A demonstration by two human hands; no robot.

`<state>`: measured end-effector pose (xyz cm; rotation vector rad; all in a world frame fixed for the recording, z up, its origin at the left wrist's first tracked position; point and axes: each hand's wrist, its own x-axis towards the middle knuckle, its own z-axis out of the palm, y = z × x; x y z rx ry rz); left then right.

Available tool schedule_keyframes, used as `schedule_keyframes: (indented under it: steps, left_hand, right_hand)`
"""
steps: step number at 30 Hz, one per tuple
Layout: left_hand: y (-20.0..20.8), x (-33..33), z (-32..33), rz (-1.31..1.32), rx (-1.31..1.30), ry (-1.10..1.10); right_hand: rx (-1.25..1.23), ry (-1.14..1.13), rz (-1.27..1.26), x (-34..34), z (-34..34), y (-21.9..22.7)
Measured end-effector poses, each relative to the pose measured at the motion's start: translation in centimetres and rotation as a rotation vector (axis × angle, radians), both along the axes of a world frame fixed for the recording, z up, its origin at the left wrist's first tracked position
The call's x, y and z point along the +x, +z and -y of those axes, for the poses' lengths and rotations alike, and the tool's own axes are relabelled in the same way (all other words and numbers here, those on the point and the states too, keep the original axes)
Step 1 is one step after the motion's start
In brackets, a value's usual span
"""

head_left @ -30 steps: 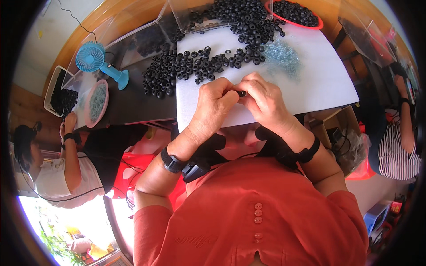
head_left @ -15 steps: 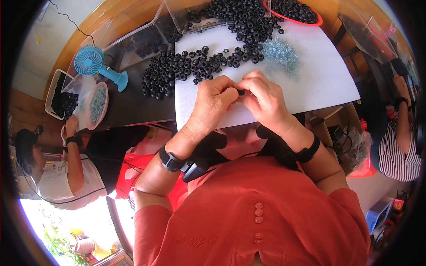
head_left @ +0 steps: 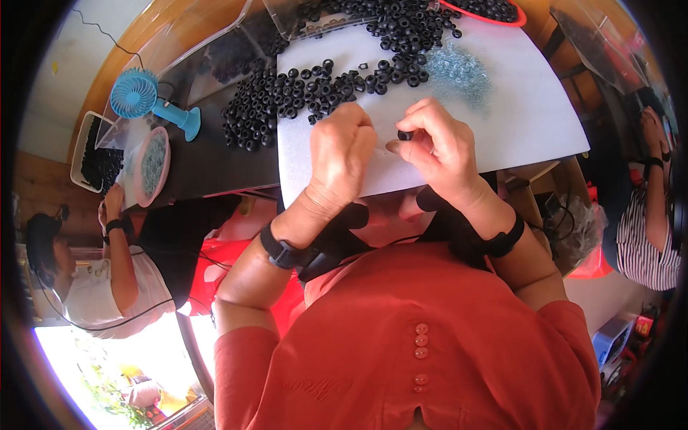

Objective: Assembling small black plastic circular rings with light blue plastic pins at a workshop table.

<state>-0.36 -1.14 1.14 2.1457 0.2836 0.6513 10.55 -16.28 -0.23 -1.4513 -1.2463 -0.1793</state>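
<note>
Over the near part of the white sheet point(head_left: 527, 136), my right hand point(head_left: 443, 143) pinches a small black round part point(head_left: 405, 135) between thumb and fingertips. My left hand point(head_left: 342, 147) is closed a short way to its left, knuckles up. Its fingertips are turned from sight, so whatever they hold cannot be made out. Just beyond the left hand lie loose black round parts point(head_left: 326, 93), many with a hole through them. A heap of tiny clear bluish pieces point(head_left: 459, 75) lies beyond my right hand.
More black parts fill the far side and a red bowl point(head_left: 519, 18). Clear plastic boxes point(head_left: 276, 21) stand at the back. A blue fan point(head_left: 154, 104), a pink bowl point(head_left: 163, 168) and a white basket point(head_left: 77, 147) sit at left. One person works at each side.
My hands have come apart. The black part stays in my right hand's pinch, while my left hand has let go of it and turned knuckles up.
</note>
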Motion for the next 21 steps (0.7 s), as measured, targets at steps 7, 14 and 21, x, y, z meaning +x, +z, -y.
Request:
schedule_keyframes:
  steps: [7, 14, 21]
  left_hand:
    - [0.0, 1.4, 0.1, -0.003, 0.091, 0.176]
    - [0.4, -0.2, -0.3, 0.062, -0.130, 0.175]
    - [2.8, -6.2, -8.3, 0.279, -0.017, 0.578]
  right_hand:
    - [0.074, -0.049, -0.032, 0.1, -0.4, 0.1]
    - [0.007, -0.050, -0.100, 0.1, -0.5, -0.1]
    - [-0.001, -0.037, -0.017, 0.1, 0.0, 0.0]
